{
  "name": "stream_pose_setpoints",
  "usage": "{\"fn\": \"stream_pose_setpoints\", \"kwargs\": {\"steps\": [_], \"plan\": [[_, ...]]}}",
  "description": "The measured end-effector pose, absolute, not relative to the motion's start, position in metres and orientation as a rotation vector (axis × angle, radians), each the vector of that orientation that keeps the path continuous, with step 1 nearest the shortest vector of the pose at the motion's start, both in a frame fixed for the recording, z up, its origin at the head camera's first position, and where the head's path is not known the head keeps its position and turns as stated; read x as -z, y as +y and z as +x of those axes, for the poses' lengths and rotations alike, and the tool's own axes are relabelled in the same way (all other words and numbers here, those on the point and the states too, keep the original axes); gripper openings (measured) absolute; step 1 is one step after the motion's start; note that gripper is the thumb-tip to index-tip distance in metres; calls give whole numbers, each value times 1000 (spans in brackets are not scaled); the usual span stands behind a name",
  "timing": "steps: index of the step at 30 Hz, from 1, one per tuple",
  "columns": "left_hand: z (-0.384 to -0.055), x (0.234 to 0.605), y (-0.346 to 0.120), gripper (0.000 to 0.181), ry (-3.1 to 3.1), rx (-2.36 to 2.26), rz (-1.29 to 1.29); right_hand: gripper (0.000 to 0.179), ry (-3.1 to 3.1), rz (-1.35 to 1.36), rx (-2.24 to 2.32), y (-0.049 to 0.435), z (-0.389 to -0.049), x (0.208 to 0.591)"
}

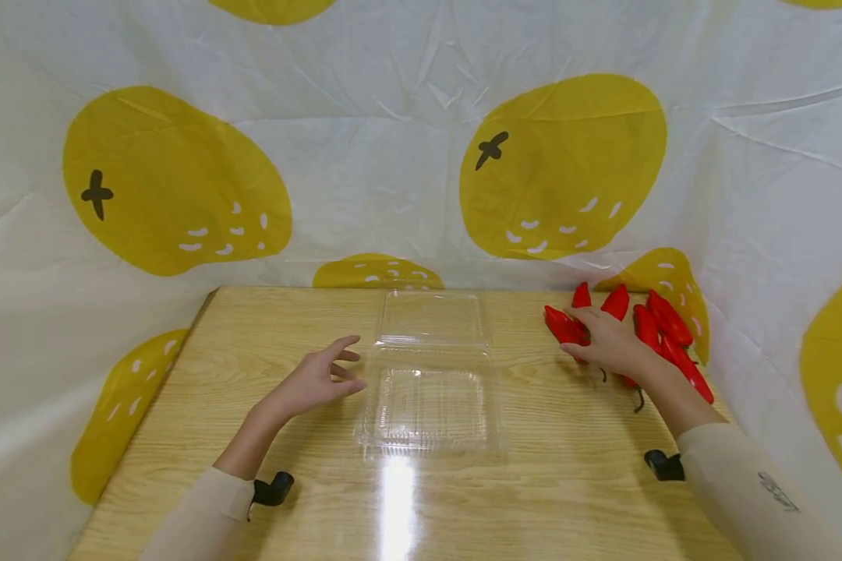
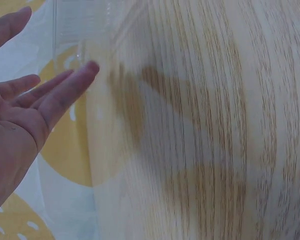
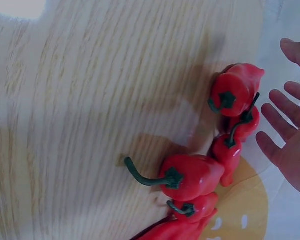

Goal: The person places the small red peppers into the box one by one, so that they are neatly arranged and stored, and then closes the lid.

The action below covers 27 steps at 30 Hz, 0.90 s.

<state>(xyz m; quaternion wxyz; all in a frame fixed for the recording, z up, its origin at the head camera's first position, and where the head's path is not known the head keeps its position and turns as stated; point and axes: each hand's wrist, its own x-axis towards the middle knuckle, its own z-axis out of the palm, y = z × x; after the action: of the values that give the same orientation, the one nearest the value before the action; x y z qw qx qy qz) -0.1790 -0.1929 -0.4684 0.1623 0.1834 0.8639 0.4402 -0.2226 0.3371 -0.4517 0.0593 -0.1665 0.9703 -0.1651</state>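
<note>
A clear plastic clamshell box (image 1: 431, 409) lies on the table with its lid folded back, away from me. My left hand (image 1: 314, 382) hovers just left of it, fingers spread and holding nothing. In the left wrist view, part of the box (image 2: 80, 22) shows beyond the left fingertips. Several red chili peppers (image 1: 686, 368) with green stems lie together at the table's right. Above the left part of this group is my right hand (image 1: 613, 343), fingers apart. The right wrist view has peppers (image 3: 192, 175) below the hand (image 3: 295, 137), with nothing in its grasp.
The wooden table (image 1: 547, 483) ends at the back and sides against a white cloth (image 1: 372, 171) printed with yellow fruit. A black piece (image 1: 274, 489) juts from the left sleeve, and a similar piece (image 1: 664, 465) from the right.
</note>
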Motion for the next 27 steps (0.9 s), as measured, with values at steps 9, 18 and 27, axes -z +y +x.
{"fn": "stream_pose_setpoints", "kwargs": {"steps": [9,18,27], "plan": [[-181,472,-193,85,2279,-1377,445,74,2982,-404,478,338,-228,462],[-183,478,-195,77,2068,-1467,420,74,2987,-248,392,338,-235,466],[-180,477,-192,69,2000,-1482,403,63,2989,-246,316,336,-240,473]]}}
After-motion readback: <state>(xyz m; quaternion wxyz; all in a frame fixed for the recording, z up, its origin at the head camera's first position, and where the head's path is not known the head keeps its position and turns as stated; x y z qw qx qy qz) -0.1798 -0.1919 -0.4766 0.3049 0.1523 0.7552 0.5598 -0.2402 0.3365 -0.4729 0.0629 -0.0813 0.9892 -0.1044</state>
